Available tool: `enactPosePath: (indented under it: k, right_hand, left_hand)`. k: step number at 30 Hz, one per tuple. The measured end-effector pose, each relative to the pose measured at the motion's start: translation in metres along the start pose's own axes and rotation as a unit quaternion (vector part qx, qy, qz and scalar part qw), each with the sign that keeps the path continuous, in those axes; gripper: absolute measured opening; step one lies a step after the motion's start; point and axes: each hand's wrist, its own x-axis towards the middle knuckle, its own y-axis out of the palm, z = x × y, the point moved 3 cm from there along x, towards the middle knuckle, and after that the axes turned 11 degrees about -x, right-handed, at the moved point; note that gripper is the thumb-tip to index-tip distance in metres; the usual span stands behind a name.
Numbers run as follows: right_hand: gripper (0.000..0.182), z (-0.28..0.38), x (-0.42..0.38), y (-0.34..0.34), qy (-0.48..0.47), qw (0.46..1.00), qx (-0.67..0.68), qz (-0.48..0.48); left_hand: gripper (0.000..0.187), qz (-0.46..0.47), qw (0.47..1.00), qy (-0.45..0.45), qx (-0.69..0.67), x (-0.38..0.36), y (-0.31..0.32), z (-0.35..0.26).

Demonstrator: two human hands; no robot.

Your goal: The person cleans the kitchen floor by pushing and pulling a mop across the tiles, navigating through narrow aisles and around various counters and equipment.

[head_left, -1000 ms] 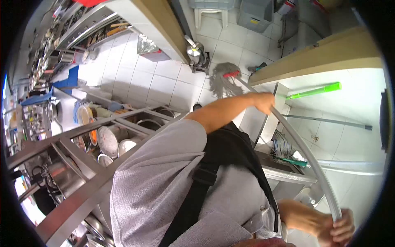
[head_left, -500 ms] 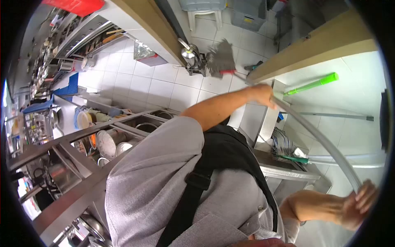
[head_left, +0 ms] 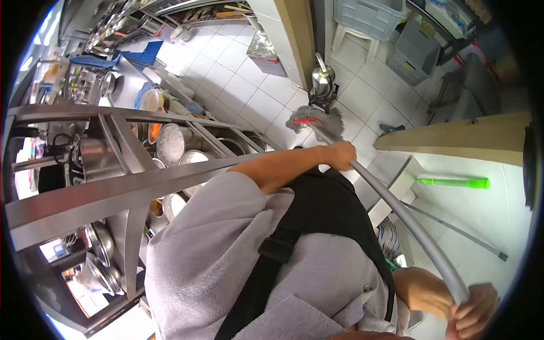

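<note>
Left grip (head_left: 341, 155) and right grip (head_left: 475, 311) wrap a smooth, tubular mop handle (head_left: 403, 216); upper centre, its stringy head (head_left: 328, 121) splays over white tiles (head_left: 241, 93).

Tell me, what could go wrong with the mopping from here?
The mop head looks very close to the metal appliance on the floor, so its strands might snag or bump it.

The left hand and right hand grip a long mop handle; swinging it could perhaps knock the green pole by the wall.
</note>
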Motion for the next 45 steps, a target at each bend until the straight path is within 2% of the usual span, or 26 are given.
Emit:
enactPosePath:
  k: [1,3,4,6,7,8,10,11,13,14,15,17,18,21,22,24,25,26,29,31,32,34,37,40,42,45]
  right_hand:
    - [0.042,-0.017,0.001,0.000,0.000,0.999,0.036,0.004]
    - [0.049,-0.054,-0.012,-0.006,-0.066,0.986,0.140,-0.059]
    - [0.043,-0.077,-0.017,-0.003,-0.059,0.995,0.081,-0.025]
    - [0.037,-0.128,-0.023,0.015,-0.016,1.000,0.008,0.005]
    - [0.037,-0.151,-0.024,0.027,0.023,1.000,-0.006,0.001]
    - [0.039,-0.170,-0.021,0.040,0.057,0.998,0.001,-0.005]
    - [0.042,-0.186,-0.011,0.038,0.072,0.996,-0.025,-0.051]
    - [0.042,-0.185,-0.005,0.027,0.053,0.993,-0.053,-0.086]
    - [0.042,-0.181,0.011,0.000,0.032,0.999,0.023,-0.026]
    - [0.041,-0.175,0.027,-0.032,0.026,0.989,0.126,0.070]
    - [0.040,-0.166,0.044,-0.061,0.021,0.959,0.227,0.167]
    - [0.039,-0.150,0.076,-0.049,0.041,0.950,0.277,0.138]
    - [0.039,-0.148,0.089,-0.024,0.065,0.973,0.222,0.015]
    - [0.043,-0.200,0.117,0.014,-0.004,0.975,0.197,0.105]
    - [0.037,-0.221,0.118,0.025,0.028,0.973,0.230,0.022]
    - [0.037,-0.278,0.108,0.021,0.022,0.975,0.215,0.053]
    - [0.037,-0.306,0.107,0.030,0.035,0.981,0.186,0.050]
    - [0.037,-0.341,0.108,0.055,0.074,0.987,0.134,0.048]
    - [0.032,-0.446,0.093,0.126,0.247,0.964,0.099,0.005]
    - [0.019,-0.503,0.084,0.154,0.222,0.969,-0.039,0.097]
    - [0.016,-0.520,0.085,0.169,0.196,0.975,0.039,0.097]
    - [0.016,-0.524,0.101,0.174,0.171,0.978,0.072,0.092]
    - [0.013,-0.487,0.152,0.147,0.185,0.971,0.019,0.152]
    - [0.009,-0.441,0.214,0.103,0.178,0.970,0.025,0.166]
    - [0.018,-0.434,0.240,0.047,0.063,0.955,0.168,0.238]
    - [0.035,-0.388,0.279,0.107,0.022,0.921,0.268,0.282]
  left_hand:
    - [0.028,-0.039,0.999,0.027,0.024,-0.010,-0.004,0.022]
    - [0.023,-0.089,0.994,-0.020,0.056,-0.035,-0.021,0.069]
    - [0.017,-0.065,0.993,-0.084,0.050,-0.047,-0.036,0.091]
    - [0.027,-0.151,0.967,-0.196,0.060,-0.074,-0.061,0.136]
    - [0.025,-0.251,0.930,-0.264,0.056,-0.090,-0.068,0.161]
    - [0.022,-0.280,0.888,-0.351,0.101,-0.097,-0.086,0.150]
    - [0.021,-0.288,0.858,-0.425,0.023,-0.102,-0.102,0.150]
    - [0.024,-0.319,0.872,-0.372,0.008,-0.098,-0.094,0.162]
    - [0.036,-0.393,0.879,-0.268,0.031,-0.083,-0.068,0.153]
    - [0.034,-0.329,0.869,-0.369,-0.025,-0.065,-0.066,0.132]
    - [0.037,-0.347,0.853,-0.377,-0.098,-0.058,-0.055,0.119]
    - [0.028,-0.254,0.912,-0.316,-0.066,-0.040,-0.062,0.081]
    - [0.024,-0.179,0.910,-0.357,-0.112,-0.037,-0.078,0.069]
    - [0.023,-0.219,0.907,-0.346,-0.099,-0.067,-0.119,0.113]
    - [0.023,-0.246,0.891,-0.362,-0.120,-0.082,-0.133,0.138]
    - [0.030,-0.328,0.894,-0.304,-0.007,-0.122,-0.158,0.215]
    - [0.034,-0.341,0.881,-0.326,-0.038,-0.144,-0.177,0.255]
    - [0.031,-0.392,0.856,-0.333,0.059,-0.169,-0.207,0.265]
    - [0.030,-0.539,0.735,-0.408,0.061,-0.231,-0.278,0.280]
    - [0.037,-0.546,0.705,-0.445,0.088,-0.240,-0.297,0.277]
    - [0.039,-0.532,0.688,-0.486,0.090,-0.239,-0.309,0.261]
    - [0.035,-0.633,0.629,-0.415,0.178,-0.232,-0.306,0.252]
    - [0.033,-0.711,0.617,-0.292,0.167,-0.207,-0.304,0.225]
    - [0.042,-0.712,0.651,-0.229,0.127,-0.161,-0.301,0.164]
    - [0.046,-0.695,0.682,-0.184,0.133,-0.126,-0.297,0.124]
    - [0.038,-0.632,0.753,-0.147,0.113,-0.118,-0.307,0.106]
